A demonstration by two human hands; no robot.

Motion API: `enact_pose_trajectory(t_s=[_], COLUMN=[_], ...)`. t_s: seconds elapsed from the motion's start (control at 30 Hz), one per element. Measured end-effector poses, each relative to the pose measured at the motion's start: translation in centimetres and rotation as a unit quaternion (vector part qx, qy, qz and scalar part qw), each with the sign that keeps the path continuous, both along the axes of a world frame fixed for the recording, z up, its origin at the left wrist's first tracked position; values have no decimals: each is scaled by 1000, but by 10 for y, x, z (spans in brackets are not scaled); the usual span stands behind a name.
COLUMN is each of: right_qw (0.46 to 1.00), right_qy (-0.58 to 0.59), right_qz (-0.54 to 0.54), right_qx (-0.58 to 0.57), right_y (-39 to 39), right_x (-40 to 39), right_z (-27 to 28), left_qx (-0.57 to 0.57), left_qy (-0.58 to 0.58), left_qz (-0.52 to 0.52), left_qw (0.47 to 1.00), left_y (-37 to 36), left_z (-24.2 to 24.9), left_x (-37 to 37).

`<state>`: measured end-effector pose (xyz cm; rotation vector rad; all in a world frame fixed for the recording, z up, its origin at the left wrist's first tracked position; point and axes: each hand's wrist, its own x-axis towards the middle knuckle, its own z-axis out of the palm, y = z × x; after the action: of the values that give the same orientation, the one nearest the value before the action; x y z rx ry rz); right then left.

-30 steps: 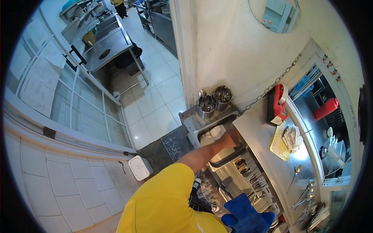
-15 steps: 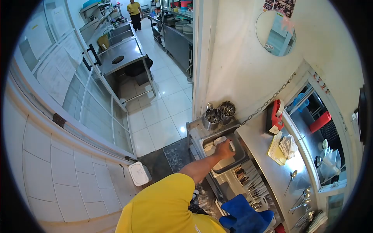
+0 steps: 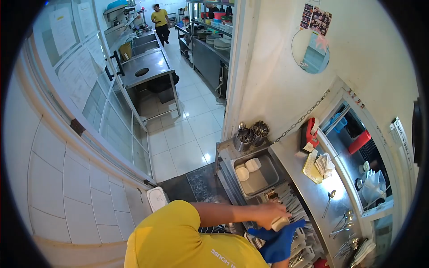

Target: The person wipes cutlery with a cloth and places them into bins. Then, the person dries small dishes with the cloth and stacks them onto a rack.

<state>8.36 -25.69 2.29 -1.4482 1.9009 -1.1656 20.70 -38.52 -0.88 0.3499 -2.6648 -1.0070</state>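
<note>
My left hand (image 3: 269, 215) is closed on a small cream-white dish (image 3: 280, 224), at the edge of a blue cloth (image 3: 278, 244). The cloth is draped over my right hand (image 3: 281, 263), of which only a sliver near the wrist shows at the bottom edge; its fingers are covered. Two more small white dishes, a squarish one (image 3: 253, 165) and a rounder one (image 3: 242, 174), sit in a metal pan (image 3: 263, 182). Just beyond my left hand, rows of cutlery (image 3: 292, 203) lie in a holder, partly hidden by the hand and cloth.
Cutlery cups (image 3: 244, 139) stand behind the pan. On the steel counter (image 3: 319, 196) are a red holder (image 3: 309, 134), a yellow pad (image 3: 312, 169), and several spoons (image 3: 329, 203). A lidded white tub (image 3: 156, 198) is at left. A person (image 3: 161, 22) stands in the kitchen beyond the doorway.
My left hand has come out of the pan with a small white dish and moved towards me to the blue cloth. The cloth has shifted and folded. The distant person has turned and moved slightly.
</note>
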Motion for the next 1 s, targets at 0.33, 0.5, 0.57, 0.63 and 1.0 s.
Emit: enact_pose_trajectory(t_s=[0.33, 0.5, 0.57, 0.63, 1.0], right_qw=[992, 988, 986, 985, 918], right_qy=[96, 128, 141, 153, 376], right_qz=[-1, 9, 14, 20, 114], right_qx=[-82, -85, -85, -81, -50], right_y=[2, -2, -4, -5, -3], right_x=[-3, -7, -9, -6, -22], right_z=[17, 25, 30, 36, 55], left_qx=[350, 825, 812, 836, 304], left_qy=[185, 147, 309, 316, 199], left_qz=[163, -34, -204, -138, 47], left_qw=[904, 545, 452, 427, 930], left_y=[-5, 5, -3, 4, 9], left_z=[-6, -41, -24, -47, 89], left_x=[47, 57, 74, 72, 84])
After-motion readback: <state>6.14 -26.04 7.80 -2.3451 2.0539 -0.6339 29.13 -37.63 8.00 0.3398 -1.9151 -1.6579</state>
